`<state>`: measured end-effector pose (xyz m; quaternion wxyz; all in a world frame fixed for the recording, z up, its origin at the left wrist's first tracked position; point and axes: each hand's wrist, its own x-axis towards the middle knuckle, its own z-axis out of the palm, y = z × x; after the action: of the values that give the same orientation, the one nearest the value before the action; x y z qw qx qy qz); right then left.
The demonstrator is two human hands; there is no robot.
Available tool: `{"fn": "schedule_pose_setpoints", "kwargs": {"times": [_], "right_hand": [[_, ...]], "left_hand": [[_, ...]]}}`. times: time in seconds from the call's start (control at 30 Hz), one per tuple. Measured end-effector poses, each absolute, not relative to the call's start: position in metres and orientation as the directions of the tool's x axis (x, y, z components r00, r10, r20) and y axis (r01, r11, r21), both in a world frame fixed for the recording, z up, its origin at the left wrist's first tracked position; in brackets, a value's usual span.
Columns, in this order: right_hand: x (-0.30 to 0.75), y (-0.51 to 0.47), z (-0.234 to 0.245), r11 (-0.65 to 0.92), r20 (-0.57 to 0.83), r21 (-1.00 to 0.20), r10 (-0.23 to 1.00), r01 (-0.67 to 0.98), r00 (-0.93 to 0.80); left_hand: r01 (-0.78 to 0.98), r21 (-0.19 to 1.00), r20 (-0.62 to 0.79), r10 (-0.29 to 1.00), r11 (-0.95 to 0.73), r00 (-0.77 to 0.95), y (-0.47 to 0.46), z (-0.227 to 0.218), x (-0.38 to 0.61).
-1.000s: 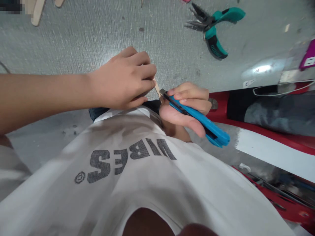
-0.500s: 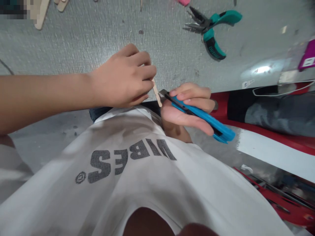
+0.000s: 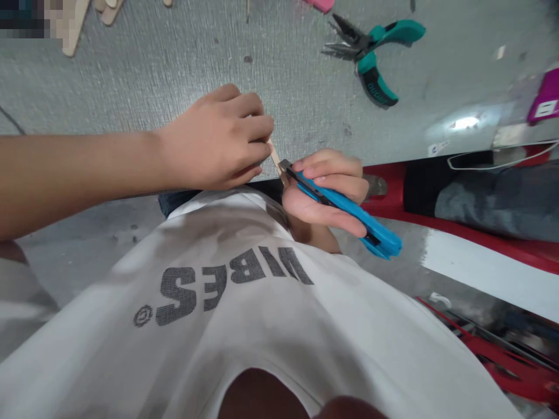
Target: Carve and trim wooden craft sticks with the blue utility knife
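My left hand [image 3: 222, 137] reaches in from the left, its fingers closed around a thin wooden craft stick [image 3: 273, 155] at the table's front edge. The stick's lower end sticks out from under the fingers and slants down toward my right palm. In my right hand [image 3: 325, 189] lies a blue utility knife [image 3: 349, 208], gripped with the fingers over its front. Its short blade [image 3: 285, 165] lies against the side of the stick, partly overlapping it. The stick's upper end is hidden by my left hand.
Teal-handled pliers [image 3: 371, 49] lie spread on the grey table [image 3: 144, 75]. Several wooden sticks [image 3: 76, 32] are at the back left. A pink piece [image 3: 322, 4] sits at the far edge, a purple object [image 3: 545, 99] at the right. A red chair [image 3: 388, 192] stands below.
The knife and my right hand have shifted slightly left, bringing the blade onto the stick, where a small gap showed before. My left hand stays almost in place.
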<state>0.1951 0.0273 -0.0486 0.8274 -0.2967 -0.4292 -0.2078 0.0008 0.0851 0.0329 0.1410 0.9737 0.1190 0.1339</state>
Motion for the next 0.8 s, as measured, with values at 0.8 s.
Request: {"fn": "schedule_pose_setpoints", "kwargs": {"times": [0.8], "right_hand": [[0.192, 0.028, -0.031, 0.832, 0.846, -0.268, -0.038, 0.486, 0.532]], "left_hand": [[0.219, 0.15, 0.207, 0.247, -0.964, 0.947, 0.084, 0.031, 0.002]]}}
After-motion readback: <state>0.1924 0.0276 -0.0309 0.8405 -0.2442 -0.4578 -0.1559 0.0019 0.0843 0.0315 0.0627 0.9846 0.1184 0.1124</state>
